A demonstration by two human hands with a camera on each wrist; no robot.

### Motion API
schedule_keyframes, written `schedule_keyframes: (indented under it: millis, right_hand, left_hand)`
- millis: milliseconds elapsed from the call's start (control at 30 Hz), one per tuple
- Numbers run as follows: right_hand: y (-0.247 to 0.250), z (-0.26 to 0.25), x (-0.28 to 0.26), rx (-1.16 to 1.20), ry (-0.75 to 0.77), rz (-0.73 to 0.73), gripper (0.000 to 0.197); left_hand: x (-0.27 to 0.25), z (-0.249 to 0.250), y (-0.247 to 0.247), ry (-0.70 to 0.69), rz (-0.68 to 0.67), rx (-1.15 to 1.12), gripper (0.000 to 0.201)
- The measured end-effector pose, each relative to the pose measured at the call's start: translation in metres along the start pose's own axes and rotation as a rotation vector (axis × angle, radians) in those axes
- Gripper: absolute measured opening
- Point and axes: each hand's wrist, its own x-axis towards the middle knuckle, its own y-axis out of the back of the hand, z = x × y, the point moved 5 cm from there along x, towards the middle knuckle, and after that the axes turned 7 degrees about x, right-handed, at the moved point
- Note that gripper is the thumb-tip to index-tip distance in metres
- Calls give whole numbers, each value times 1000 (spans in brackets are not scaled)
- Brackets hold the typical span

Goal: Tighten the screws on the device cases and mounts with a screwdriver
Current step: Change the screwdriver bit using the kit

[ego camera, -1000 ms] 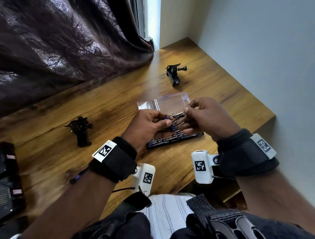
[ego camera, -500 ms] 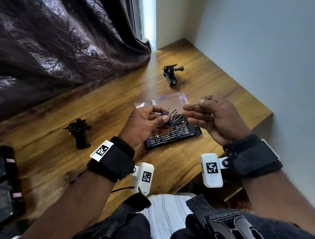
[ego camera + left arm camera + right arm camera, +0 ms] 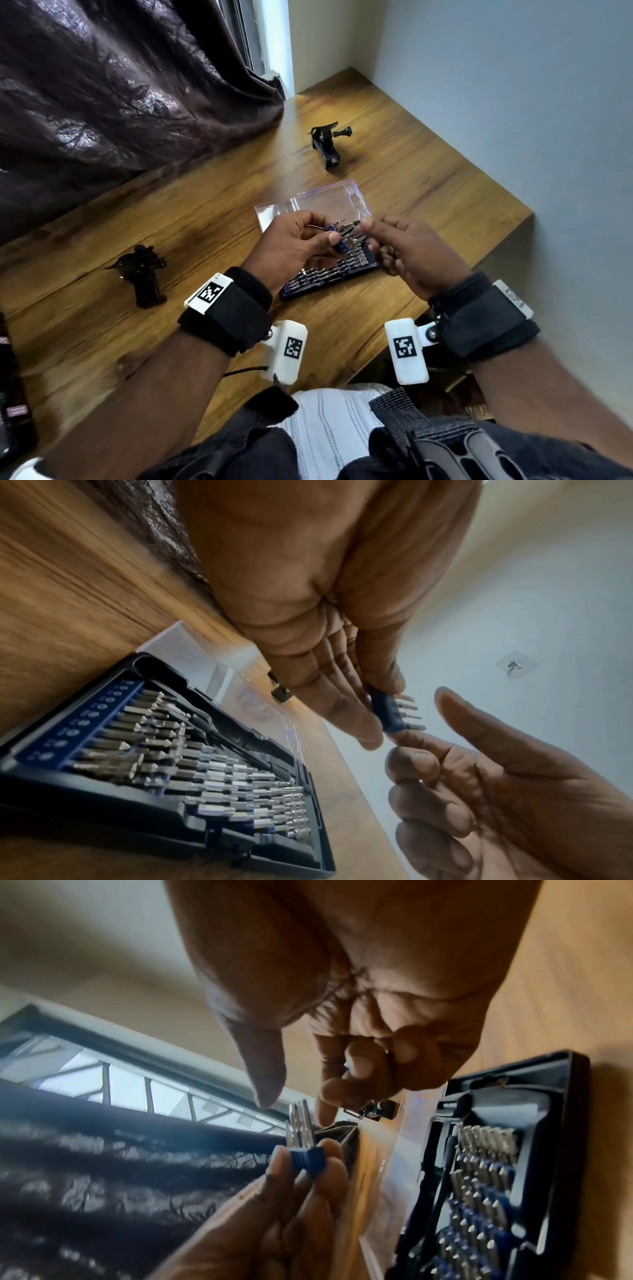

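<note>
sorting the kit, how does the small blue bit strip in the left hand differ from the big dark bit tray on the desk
The small blue bit strip is pinched in the left hand, lifted off the wooden desk; the dark bit tray lies flat on it. The strip carries one short row of a few bits; the tray holds many rows. Both hold silver metal bits in blue holders.

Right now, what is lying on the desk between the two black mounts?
In the head view, the open bit case and its clear lid lie between the near mount and the far mount, with both hands above them.
</note>
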Motion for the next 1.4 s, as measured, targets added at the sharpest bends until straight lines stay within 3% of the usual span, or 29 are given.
schedule_keyframes:
  millis: [200,333,500,633,767,900,967,1133,1300,1400]
  right_hand:
    - [7,1,1,-264,121,-1,14]
    - [21,6,5,-279,107,85,11]
    - [54,23,21,-360,11,302,12]
    - [59,37,31,-467,-43,336,8]
    - [55,42,34,-536,-15,345,9]
    - [53,45,39,-648,-35,333,16]
    - [53,44,40,-693,-50,332,19]
    - [51,39,38,-776,-84,330,23]
    - [44,28,40,-934,-158,292,42]
    - [40,26,45,-995,-183,254,38]
  left_hand:
    - [12,-5,-11,24,-33,67,8]
    - [19,-7,-17,41,-55,131,13]
    - [17,-13,5,-27,68,424,23]
    - [8,-27,30,-66,169,644,30]
    - [-8,-29,41,-101,224,993,60]
    - [-16,-36,37,-20,137,1216,106]
    - [-16,-40,34,28,88,1308,121]
    - [-13,-51,36,91,45,1402,132]
    - [-12,-55,38,69,41,1434,133]
    - [-12,-55,38,54,48,1429,134]
